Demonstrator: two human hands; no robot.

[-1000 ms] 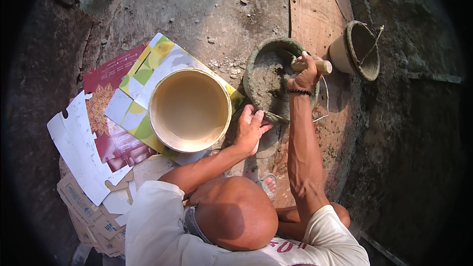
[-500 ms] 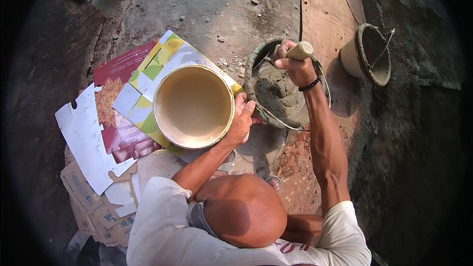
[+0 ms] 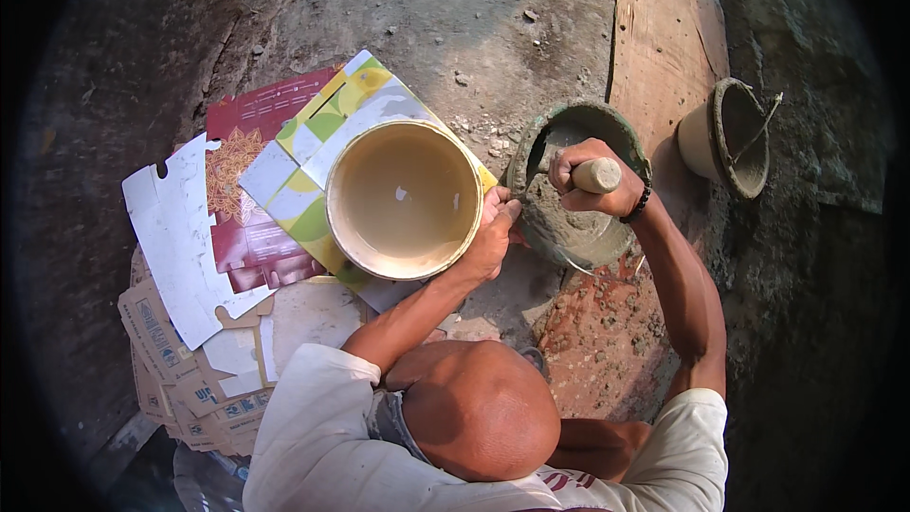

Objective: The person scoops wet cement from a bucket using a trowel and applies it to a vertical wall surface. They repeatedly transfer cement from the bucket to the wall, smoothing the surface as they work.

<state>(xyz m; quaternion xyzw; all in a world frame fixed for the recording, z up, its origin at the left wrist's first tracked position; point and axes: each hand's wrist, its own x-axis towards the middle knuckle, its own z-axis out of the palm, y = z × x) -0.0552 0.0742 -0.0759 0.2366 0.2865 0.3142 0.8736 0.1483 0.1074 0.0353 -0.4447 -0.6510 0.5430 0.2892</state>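
Note:
My right hand point(image 3: 607, 185) is closed around the round wooden handle point(image 3: 597, 175) of what looks like a trowel; its blade is hidden. The hand is over a dark, dirty bucket point(image 3: 540, 118) of wet grey mortar point(image 3: 569, 218). My left hand point(image 3: 495, 235) grips the left rim of that bucket with fingers and thumb. Just left of this hand stands a pale round bucket point(image 3: 334, 218) of cloudy brownish water point(image 3: 403, 194), apart from the mortar bucket.
Printed cardboard sheets point(image 3: 251, 175) lie under and left of the water bucket, with flattened brown boxes point(image 3: 171, 351) nearer me. A plywood board point(image 3: 668, 38) lies at the far right. Beside it a pale bucket point(image 3: 697, 142) with a wire handle leans over. Rubble dots the ground.
My right hand has moved nearer me over the mortar with the trowel. The mortar bucket's far inner wall shows more. The whole view has shifted a little; my left hand keeps its hold.

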